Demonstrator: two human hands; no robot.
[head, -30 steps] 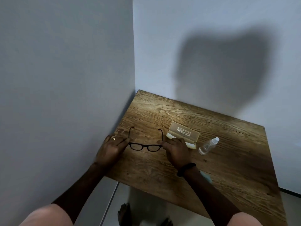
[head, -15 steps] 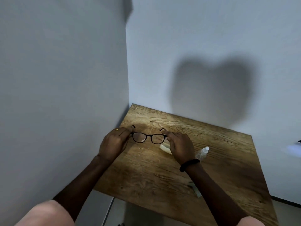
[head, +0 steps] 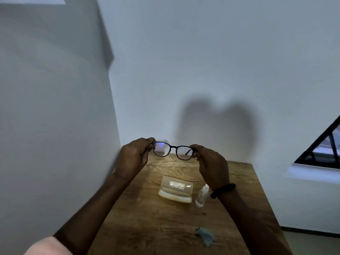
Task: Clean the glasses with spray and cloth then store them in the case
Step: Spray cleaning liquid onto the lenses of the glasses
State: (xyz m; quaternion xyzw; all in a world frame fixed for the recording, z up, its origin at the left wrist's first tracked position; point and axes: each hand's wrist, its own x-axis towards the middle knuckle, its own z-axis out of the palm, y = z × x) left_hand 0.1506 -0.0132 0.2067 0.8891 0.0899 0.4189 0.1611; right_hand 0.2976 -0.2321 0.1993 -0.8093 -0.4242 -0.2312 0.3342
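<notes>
Glasses (head: pixel 161 149): held in the air over the far edge of the table (head: pixel 147 227), lenses facing the camera.
Left hand (head: pixel 133 159): fingers and thumb pinched on the frame's left end.
Right hand (head: pixel 211 165): pinched the same way on the right end.
Change: flat on the wood a second ago, now lifted clear and raised toward eye level.
Meaning: probably a look through the lenses for smudges; spraying and wiping not yet begun.
Case (head: pixel 175 188): on the table below, lid up, well apart from the glasses.
Spray bottle (head: pixel 202 196): just beside the case, partly behind the right wrist.
Cloth (head: pixel 206 236): crumpled near the table's front edge.
In the way: no obstacle; one hand to be freed for the bottle.
</notes>
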